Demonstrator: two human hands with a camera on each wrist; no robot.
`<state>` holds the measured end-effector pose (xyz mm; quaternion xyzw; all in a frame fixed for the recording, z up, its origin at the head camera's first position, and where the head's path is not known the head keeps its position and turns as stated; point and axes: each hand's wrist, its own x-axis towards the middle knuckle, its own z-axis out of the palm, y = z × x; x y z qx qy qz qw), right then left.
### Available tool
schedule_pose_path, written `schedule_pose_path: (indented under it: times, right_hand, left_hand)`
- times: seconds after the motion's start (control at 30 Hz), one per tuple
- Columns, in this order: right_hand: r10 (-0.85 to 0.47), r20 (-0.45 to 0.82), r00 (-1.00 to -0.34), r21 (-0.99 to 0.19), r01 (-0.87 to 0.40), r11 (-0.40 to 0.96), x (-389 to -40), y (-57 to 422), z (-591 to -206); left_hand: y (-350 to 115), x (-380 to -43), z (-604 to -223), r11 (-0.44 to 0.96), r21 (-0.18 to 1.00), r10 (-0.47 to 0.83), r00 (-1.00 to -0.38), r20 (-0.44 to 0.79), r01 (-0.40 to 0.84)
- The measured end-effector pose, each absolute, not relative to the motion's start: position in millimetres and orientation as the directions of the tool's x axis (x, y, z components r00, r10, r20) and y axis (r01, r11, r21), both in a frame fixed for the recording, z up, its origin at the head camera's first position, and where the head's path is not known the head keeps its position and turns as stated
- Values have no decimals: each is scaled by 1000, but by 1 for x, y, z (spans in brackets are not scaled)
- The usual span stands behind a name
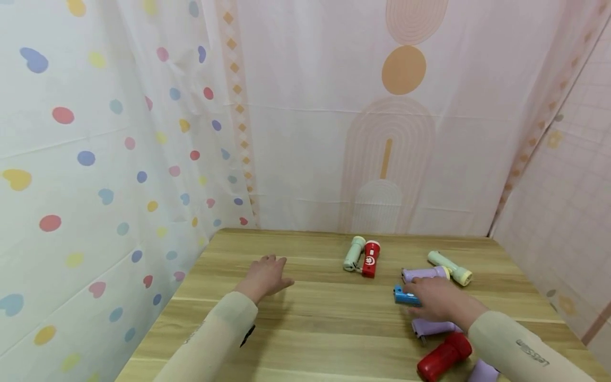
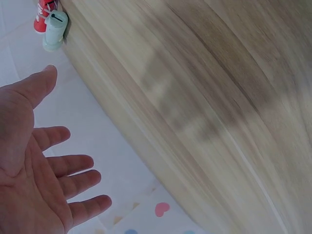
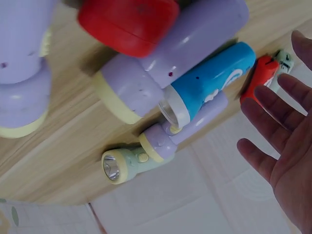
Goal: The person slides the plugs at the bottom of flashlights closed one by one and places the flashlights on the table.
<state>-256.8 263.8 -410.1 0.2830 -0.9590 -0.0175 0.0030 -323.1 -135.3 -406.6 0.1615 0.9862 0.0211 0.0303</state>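
Note:
My right hand (image 1: 439, 301) is over a blue flashlight (image 1: 406, 295) and partly hides it from the head camera. In the right wrist view its fingers are spread and hold nothing, apart from the blue flashlight's white-rimmed head. Close by lie a purple flashlight (image 1: 424, 274) beyond the hand and another purple flashlight (image 1: 431, 327) on the near side. My left hand (image 1: 267, 277) hovers above the left part of the table, palm down, its fingers extended and bare. Its shadow falls on the wood in the left wrist view.
A pale green flashlight (image 1: 354, 254) and a red flashlight (image 1: 371, 259) lie side by side at the back middle. Another green flashlight (image 1: 451, 268) is at the back right. A larger red flashlight (image 1: 444, 358) and a purple one (image 1: 483, 372) lie near my right sleeve. Curtains surround the wooden table (image 1: 324, 318).

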Motion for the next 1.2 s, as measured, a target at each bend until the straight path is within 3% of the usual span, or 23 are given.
schedule_pose_path:
  times: [0.23, 0.47, 0.67, 0.9, 1.2]
  right_hand:
    - [-607, -56, -793, 22, -609, 793, -238, 274, -415]
    - [-550, -186, -814, -30, -555, 831, -225, 284, -419]
    - [-596, -189, -781, -48, -599, 800, -218, 287, -420]
    - [-531, -295, -795, -56, -540, 840, -214, 285, -420]
    - [-606, -241, -758, 6, -626, 780, -210, 287, -427]
  left_hand:
    - [-138, -322, -407, 947, 53, 319, -946, -64, 316]
    - [-137, -319, -410, 942, 75, 331, -942, -63, 326]
    - [-138, -319, -412, 946, 80, 318, -946, -64, 313]
    - [-138, -319, -411, 945, 64, 323, -944, -60, 319]
    - [-139, -320, -413, 946, 74, 320, -946, -60, 315]
